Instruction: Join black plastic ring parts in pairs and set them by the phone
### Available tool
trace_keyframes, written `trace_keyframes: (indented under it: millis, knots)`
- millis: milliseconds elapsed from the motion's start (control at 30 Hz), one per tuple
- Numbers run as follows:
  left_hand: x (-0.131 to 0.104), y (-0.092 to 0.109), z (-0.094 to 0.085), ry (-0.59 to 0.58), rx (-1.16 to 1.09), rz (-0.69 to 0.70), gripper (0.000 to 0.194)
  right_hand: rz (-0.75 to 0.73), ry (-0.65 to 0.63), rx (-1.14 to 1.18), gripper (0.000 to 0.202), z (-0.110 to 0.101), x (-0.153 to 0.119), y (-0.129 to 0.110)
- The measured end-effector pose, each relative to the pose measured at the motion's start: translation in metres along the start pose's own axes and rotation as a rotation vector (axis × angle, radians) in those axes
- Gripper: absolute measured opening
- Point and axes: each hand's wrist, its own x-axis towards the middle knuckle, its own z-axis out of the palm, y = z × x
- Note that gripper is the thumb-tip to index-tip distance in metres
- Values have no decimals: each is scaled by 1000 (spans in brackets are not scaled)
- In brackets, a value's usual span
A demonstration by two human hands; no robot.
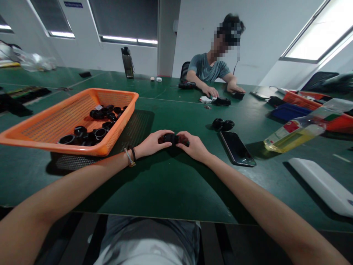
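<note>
Between my two hands, just above the green table [165, 184], is a black rounded plastic part [170, 138] that looks like a pipe fitting. My left hand [154, 142] is closed on its left end, thumb in front and fingers behind. At its other end my right hand [191, 144] pinches the part with thumb and fingers; the fingertips are partly hidden. To the left, an orange basket [121, 138] holds several similar black fittings [100, 134]. Two more black rounded pieces [223, 124] lie together on the table, beyond my right hand.
A phone [237, 148], a tilted bottle of yellow liquid [296, 132] and a white oblong object [321, 184] lie on the right. Across the table a person [211, 70] handles dark items beside a power drill [187, 85]. A dark bottle [127, 63] stands at the back.
</note>
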Motion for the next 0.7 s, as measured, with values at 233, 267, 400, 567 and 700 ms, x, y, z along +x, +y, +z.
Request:
trace_keyframes:
  millis: [233, 267, 400, 567, 700]
  knots:
    - [0, 1, 0, -6, -12, -12, 42, 13, -9, -9, 26, 0, 0, 0]
    - [0, 2, 0, -7, -14, -14, 42, 12, -10, -8, 26, 0, 0, 0]
    - [0, 3, 0, -6, -5, -20, 42, 16, -15, -13, 25, 0, 0, 0]
    - [0, 2, 0, -3, 6, -29, 43, 39, -25, -27, 26, 0, 1, -1]
    - [0, 1, 1, 2, 3, -18, 42, 38, -21, -29, 25, 0, 1, -2]
